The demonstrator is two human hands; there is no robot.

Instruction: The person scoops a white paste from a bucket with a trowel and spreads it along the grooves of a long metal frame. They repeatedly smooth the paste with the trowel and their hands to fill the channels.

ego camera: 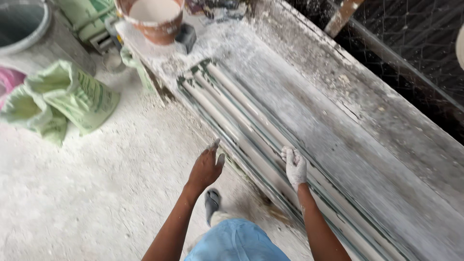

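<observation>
My right hand (295,166), coated white, presses closed fingers on the long ribbed mould (251,130), which runs from 5 o'clock to 11 o'clock along the near edge of the workbench (367,121). My left hand (206,168) hangs open at 9 o'clock of it, clear of the bench edge, holding nothing. The dusty floor (96,193) to the left gives open room. One mould lies on the bench. Farther out at 10 o'clock lie two green sacks (67,99). At 12 o'clock stands one bucket (153,19) of white mix; one grey tub (21,21) sits at 10 o'clock.
</observation>
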